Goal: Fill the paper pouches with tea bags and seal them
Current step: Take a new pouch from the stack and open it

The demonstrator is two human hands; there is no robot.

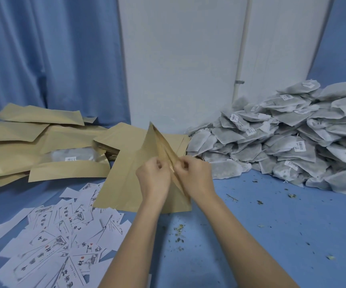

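— Both hands pinching? 
— Yes: left hand (154, 173) and right hand (195, 173) each pinch one side of the paper pouch (163, 150), held upright mid-table.
— Around it? 
— Flat pouches (43, 138) left, tea bags (292, 138) piled right, labels (64, 235) near-left.

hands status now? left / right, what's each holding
Left hand: closed, pinching one edge of the kraft pouch.
Right hand: closed, pinching the opposite edge of the same pouch, held upright over the table.
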